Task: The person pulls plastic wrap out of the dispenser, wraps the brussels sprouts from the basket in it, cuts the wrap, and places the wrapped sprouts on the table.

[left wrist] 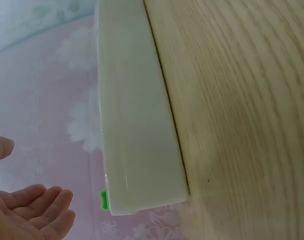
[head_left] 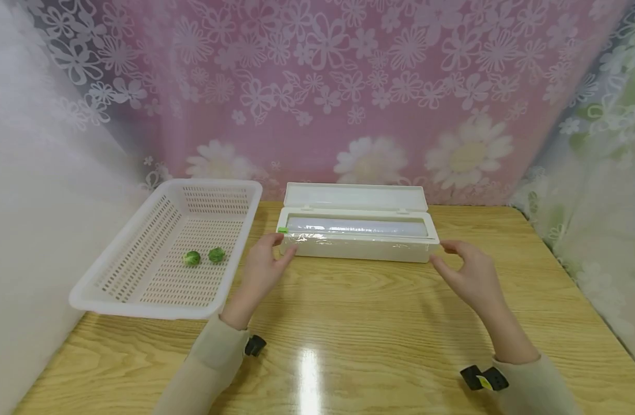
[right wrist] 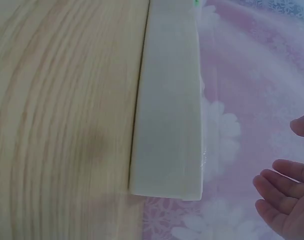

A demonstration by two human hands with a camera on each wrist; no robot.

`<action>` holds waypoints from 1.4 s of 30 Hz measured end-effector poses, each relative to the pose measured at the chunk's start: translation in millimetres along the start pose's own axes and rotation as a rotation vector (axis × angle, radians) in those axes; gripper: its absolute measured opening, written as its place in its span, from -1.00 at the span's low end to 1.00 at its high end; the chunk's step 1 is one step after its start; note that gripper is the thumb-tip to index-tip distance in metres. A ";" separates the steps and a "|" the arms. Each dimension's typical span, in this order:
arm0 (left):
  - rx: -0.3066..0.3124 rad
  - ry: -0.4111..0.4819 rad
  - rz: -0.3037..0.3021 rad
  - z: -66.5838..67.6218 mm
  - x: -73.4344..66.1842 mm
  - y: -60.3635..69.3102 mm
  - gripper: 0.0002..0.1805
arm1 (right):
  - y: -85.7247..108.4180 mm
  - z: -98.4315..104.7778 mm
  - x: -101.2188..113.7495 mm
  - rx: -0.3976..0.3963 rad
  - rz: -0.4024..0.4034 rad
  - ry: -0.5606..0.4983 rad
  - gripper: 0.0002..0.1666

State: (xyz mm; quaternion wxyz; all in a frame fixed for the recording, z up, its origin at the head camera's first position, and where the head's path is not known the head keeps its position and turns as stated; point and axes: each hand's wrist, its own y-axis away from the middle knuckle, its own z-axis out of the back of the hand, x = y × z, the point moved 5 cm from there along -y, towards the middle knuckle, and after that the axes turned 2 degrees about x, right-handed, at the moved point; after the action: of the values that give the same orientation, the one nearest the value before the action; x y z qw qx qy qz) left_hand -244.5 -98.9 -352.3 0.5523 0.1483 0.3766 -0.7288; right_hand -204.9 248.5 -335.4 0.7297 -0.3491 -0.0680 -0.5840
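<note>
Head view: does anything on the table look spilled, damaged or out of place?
Nothing stands out: two green sprouts lie inside the white basket, and the film box sits upright, lid open, with no visible spill or damage.

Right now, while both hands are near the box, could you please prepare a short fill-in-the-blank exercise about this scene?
1. The basket contains exactly ____ sprouts.
2. The lid of the box is not closed but ____.
3. The tab on the box has the colour ____.
4. The hand nearer the tab is the person's ____ one.

Missing words: two; open; green; left.
</note>
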 end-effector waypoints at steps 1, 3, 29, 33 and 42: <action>0.003 0.042 0.025 -1.5 3.1 -0.4 -0.53 | -0.4 -0.7 -1.2 0.006 -0.004 -0.009 -0.54; 0.007 0.124 0.068 -4.0 8.8 -1.2 -0.54 | -1.3 -1.7 -3.0 0.018 -0.011 -0.026 -0.54; 0.053 1.012 0.732 -52.1 57.6 -6.3 -0.58 | -9.6 -43.8 -63.9 0.456 -0.470 -0.637 -0.25; 0.019 1.085 0.796 -56.4 62.1 -8.2 -0.65 | -11.1 -51.7 -68.8 0.477 -0.577 -0.873 -0.26; -0.023 1.150 0.838 -67.9 67.3 -13.5 -0.76 | -18.5 -57.6 -68.7 0.438 -0.709 -1.058 -0.41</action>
State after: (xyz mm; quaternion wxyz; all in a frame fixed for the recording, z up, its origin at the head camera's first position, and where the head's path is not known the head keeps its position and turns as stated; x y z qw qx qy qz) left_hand -293.7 -95.7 -435.4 0.5014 0.6358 0.5272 -0.2577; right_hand -260.5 268.5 -405.3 0.4163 -0.3885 -0.6437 -0.5113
